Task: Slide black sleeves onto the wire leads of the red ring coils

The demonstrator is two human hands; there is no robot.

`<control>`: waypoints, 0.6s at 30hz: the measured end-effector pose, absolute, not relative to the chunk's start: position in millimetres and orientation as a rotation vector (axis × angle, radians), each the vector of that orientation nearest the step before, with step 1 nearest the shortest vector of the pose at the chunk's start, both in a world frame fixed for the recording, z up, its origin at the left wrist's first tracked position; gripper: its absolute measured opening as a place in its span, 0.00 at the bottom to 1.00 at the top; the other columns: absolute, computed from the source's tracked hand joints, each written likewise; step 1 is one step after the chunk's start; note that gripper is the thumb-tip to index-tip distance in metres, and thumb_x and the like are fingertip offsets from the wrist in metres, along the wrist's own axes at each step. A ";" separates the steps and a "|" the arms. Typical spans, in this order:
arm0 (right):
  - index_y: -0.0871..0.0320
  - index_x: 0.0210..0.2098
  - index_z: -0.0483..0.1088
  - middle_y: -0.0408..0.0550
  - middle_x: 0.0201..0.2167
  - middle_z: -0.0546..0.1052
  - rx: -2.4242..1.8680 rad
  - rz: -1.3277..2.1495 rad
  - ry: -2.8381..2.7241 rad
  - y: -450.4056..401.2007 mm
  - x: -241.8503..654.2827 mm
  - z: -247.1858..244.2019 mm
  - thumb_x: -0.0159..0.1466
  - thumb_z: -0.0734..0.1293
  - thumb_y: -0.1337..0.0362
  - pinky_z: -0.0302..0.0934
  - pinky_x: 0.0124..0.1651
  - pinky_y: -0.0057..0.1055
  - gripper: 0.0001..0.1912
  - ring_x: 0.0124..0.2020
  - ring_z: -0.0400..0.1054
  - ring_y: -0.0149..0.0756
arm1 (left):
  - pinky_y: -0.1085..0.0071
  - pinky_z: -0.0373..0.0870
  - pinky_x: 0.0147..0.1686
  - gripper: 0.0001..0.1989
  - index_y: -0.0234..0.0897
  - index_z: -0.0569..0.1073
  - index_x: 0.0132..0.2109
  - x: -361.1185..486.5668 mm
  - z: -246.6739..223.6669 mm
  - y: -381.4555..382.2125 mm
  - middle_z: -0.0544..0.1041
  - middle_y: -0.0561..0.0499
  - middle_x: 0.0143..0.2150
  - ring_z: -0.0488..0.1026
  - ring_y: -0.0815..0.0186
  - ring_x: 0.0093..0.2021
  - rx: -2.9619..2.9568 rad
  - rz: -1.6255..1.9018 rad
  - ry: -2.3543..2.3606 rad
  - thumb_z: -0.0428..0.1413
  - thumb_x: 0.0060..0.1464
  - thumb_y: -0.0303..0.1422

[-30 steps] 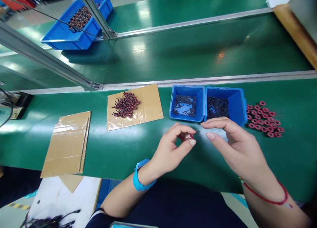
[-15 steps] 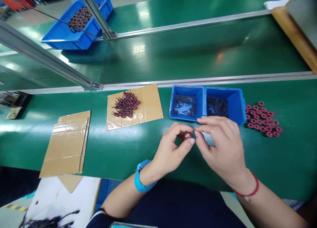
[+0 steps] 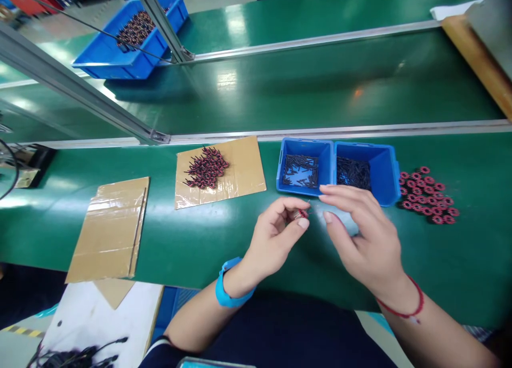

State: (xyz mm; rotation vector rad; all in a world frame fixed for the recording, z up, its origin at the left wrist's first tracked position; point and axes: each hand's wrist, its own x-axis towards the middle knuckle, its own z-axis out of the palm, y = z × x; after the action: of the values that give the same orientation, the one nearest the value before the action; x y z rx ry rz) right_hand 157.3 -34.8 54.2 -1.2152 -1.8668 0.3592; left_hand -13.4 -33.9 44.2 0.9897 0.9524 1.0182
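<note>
Between the thumb and fingers of my left hand (image 3: pixel 276 234) is a small toroidal coil (image 3: pixel 303 214) wound with red wire, its thin leads pointing right. My right hand (image 3: pixel 362 240) is just to the right of it, thumb and fingers apart, with nothing visible in them. Beyond my hands stand two joined blue bins: the left bin (image 3: pixel 280 165) holds short black sleeves (image 3: pixel 301 168), and the right bin (image 3: pixel 386 170) holds a thicker heap of black sleeves (image 3: pixel 352 170). A group of red coils (image 3: pixel 430 194) lies on the table to the right of the bins.
Coils with black-sleeved leads (image 3: pixel 208 168) are heaped on a cardboard sheet (image 3: pixel 244 165). More cardboard (image 3: pixel 110 229) lies at the left table edge. A metal post (image 3: pixel 80 85) slants across the back left, near a large blue crate (image 3: pixel 108 64) of coils.
My right hand has moved away from the coil to the right, and its thumb and fingers have spread. The left hand keeps hold of the coil. The view has shifted slightly.
</note>
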 end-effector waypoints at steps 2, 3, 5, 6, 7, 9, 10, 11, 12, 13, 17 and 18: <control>0.51 0.46 0.73 0.52 0.50 0.78 -1.254 0.500 -1.834 -32.9 157.9 57.0 0.66 0.66 0.69 0.65 0.55 0.49 0.11 0.53 0.71 0.46 | 0.71 0.66 0.42 0.11 0.39 0.72 0.49 -14.0 43.6 -35.5 0.72 0.52 0.39 0.68 0.69 0.39 1.036 1.031 0.946 0.60 0.59 0.32; 0.51 0.45 0.73 0.52 0.51 0.77 -1.270 0.565 -1.844 -31.8 158.2 58.0 0.66 0.66 0.68 0.65 0.56 0.49 0.08 0.54 0.71 0.46 | 0.71 0.67 0.42 0.13 0.40 0.71 0.51 -14.1 43.1 -36.4 0.71 0.52 0.39 0.68 0.68 0.39 1.062 1.039 0.944 0.59 0.59 0.32; 0.51 0.42 0.73 0.51 0.51 0.77 -1.280 0.666 -1.878 -29.4 158.6 59.3 0.67 0.66 0.66 0.65 0.56 0.49 0.06 0.55 0.70 0.46 | 0.70 0.67 0.43 0.15 0.40 0.68 0.53 -14.5 42.0 -38.0 0.71 0.51 0.39 0.68 0.68 0.40 1.118 1.051 0.945 0.59 0.60 0.32; 0.52 0.40 0.73 0.51 0.51 0.77 -1.272 0.693 -1.893 -28.3 158.6 59.8 0.67 0.66 0.66 0.65 0.56 0.49 0.05 0.56 0.70 0.46 | 0.70 0.67 0.43 0.16 0.40 0.68 0.54 -14.8 41.4 -38.7 0.71 0.51 0.40 0.68 0.68 0.40 1.143 1.052 0.947 0.59 0.60 0.32; 0.52 0.38 0.73 0.50 0.50 0.77 -1.257 0.699 -1.906 -27.2 158.7 60.2 0.67 0.66 0.67 0.65 0.56 0.49 0.04 0.56 0.70 0.46 | 0.69 0.67 0.43 0.16 0.41 0.67 0.54 -15.1 41.0 -39.2 0.71 0.51 0.40 0.68 0.68 0.40 1.164 1.050 0.951 0.59 0.60 0.32; 0.52 0.35 0.73 0.49 0.48 0.78 -1.227 0.668 -1.926 -25.5 158.8 60.8 0.66 0.66 0.68 0.64 0.57 0.49 0.05 0.55 0.70 0.46 | 0.69 0.66 0.44 0.16 0.41 0.67 0.54 -16.0 40.3 -39.6 0.71 0.51 0.40 0.68 0.68 0.40 1.190 1.036 0.963 0.59 0.60 0.31; 0.52 0.35 0.72 0.49 0.47 0.78 -1.210 0.648 -1.931 -25.1 159.1 61.1 0.66 0.67 0.68 0.63 0.57 0.49 0.05 0.55 0.69 0.46 | 0.69 0.66 0.44 0.16 0.41 0.67 0.53 -16.5 40.2 -39.4 0.71 0.52 0.40 0.68 0.68 0.39 1.191 1.030 0.963 0.59 0.60 0.31; 0.52 0.36 0.73 0.49 0.48 0.78 -1.198 0.639 -1.929 -25.1 159.7 61.1 0.66 0.67 0.68 0.63 0.58 0.49 0.04 0.56 0.69 0.46 | 0.70 0.66 0.44 0.16 0.41 0.67 0.53 -16.9 40.2 -38.9 0.72 0.52 0.40 0.68 0.69 0.40 1.182 1.029 0.957 0.59 0.60 0.31; 0.51 0.39 0.73 0.49 0.49 0.78 -1.194 0.642 -1.911 -25.5 160.3 60.9 0.66 0.67 0.68 0.62 0.59 0.49 0.04 0.57 0.68 0.45 | 0.70 0.66 0.44 0.15 0.40 0.67 0.53 -17.3 40.2 -38.2 0.72 0.52 0.40 0.68 0.69 0.40 1.164 1.035 0.946 0.59 0.60 0.31; 0.51 0.41 0.73 0.49 0.51 0.77 -1.199 0.659 -1.872 -26.4 161.1 60.3 0.66 0.68 0.67 0.61 0.60 0.49 0.06 0.58 0.68 0.45 | 0.70 0.66 0.43 0.15 0.40 0.67 0.52 -17.6 40.2 -37.4 0.72 0.52 0.40 0.68 0.69 0.39 1.137 1.044 0.935 0.59 0.60 0.31; 0.51 0.42 0.72 0.49 0.50 0.76 -1.267 0.743 -1.618 -33.0 161.1 53.2 0.66 0.67 0.67 0.62 0.59 0.46 0.06 0.55 0.69 0.43 | 0.71 0.67 0.42 0.15 0.40 0.68 0.51 -18.0 39.8 -33.9 0.73 0.51 0.40 0.69 0.70 0.39 1.020 1.084 0.940 0.61 0.58 0.32; 0.51 0.40 0.72 0.49 0.48 0.76 -1.280 0.765 -1.590 -34.7 159.7 50.6 0.66 0.67 0.67 0.63 0.58 0.46 0.04 0.54 0.70 0.43 | 0.71 0.67 0.42 0.16 0.40 0.68 0.51 -17.9 39.5 -33.5 0.73 0.51 0.40 0.69 0.69 0.39 1.008 1.088 0.948 0.62 0.57 0.32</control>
State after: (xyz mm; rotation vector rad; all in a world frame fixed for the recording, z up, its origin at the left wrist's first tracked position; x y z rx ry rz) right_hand 159.7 -34.7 50.6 -1.2804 -1.5901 0.7651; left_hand -17.9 -33.5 39.5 1.0078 0.9484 1.0881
